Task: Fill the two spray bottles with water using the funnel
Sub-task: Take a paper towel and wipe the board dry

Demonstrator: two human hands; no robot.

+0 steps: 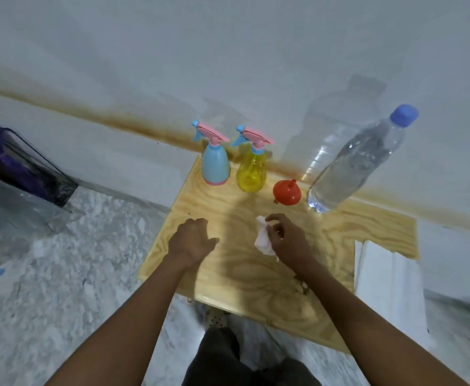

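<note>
Two spray bottles stand at the back of the wooden board [256, 274], both with pink and blue trigger heads on: a light blue spray bottle [216, 162] and, to its right, a clear yellow spray bottle [251, 172]. A red funnel [287, 193] lies mouth down beside the yellow one. Right of it stands a large clear water bottle [356, 165] with a blue cap on, holding water. My left hand [190, 240] rests on the board with loosely curled fingers, holding nothing. My right hand [286, 238] grips a crumpled white tissue [263, 239] just above the board.
The board sits low against a white wall with a brown stain line. Folded white cloth [387, 280] hangs over the board's right edge. A dark wire rack with purple fabric [13, 162] and clear plastic [13, 210] sits left on the marbled floor.
</note>
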